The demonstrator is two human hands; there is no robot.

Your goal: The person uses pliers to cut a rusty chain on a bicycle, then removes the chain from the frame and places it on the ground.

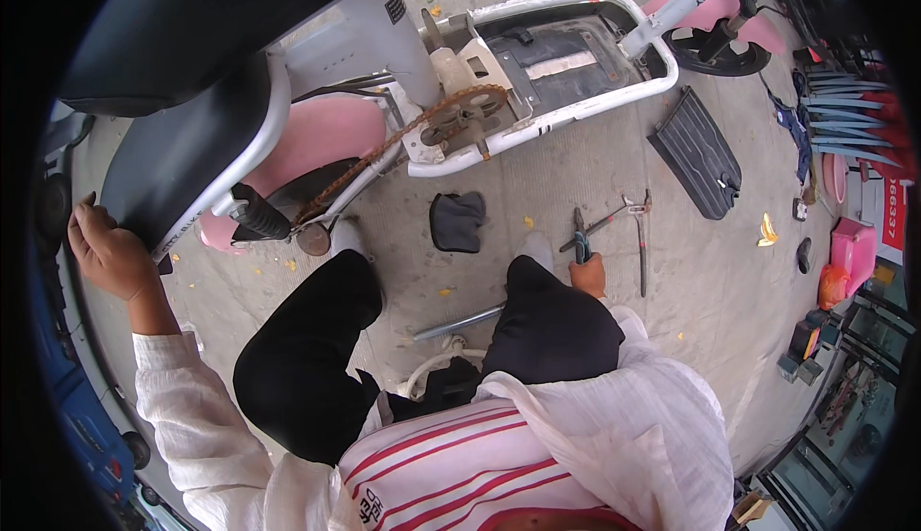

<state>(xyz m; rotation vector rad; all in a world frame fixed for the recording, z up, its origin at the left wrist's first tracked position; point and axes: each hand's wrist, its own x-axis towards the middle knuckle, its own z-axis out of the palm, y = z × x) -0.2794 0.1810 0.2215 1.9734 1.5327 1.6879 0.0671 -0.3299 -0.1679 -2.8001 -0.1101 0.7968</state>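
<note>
My left hand (pixel 113 257) is at the tail of a white and pink electric bike, its fingers bent over the rear end of the long black rear seat (pixel 187 152). Down by my right knee, my right hand (pixel 588 276) is closed around a pair of pliers (pixel 580 237) with dark and teal handles, jaws pointing away from me. Just beyond them on the ground lies a long-handled tool (pixel 642 243) with spread handles, partly behind the pliers. The bike's rusty chain (pixel 357 168) and chainring (pixel 464 120) are exposed in front of me.
A black ribbed cover (pixel 698 155) lies at right beside the bike's open floor frame (pixel 576 114). A dark cloth (pixel 458 222) and a metal tube (pixel 459 324) are on the concrete near my feet. Pink containers (pixel 850 251) and shelves stand far right; a blue vehicle (pixel 91 435) is at left.
</note>
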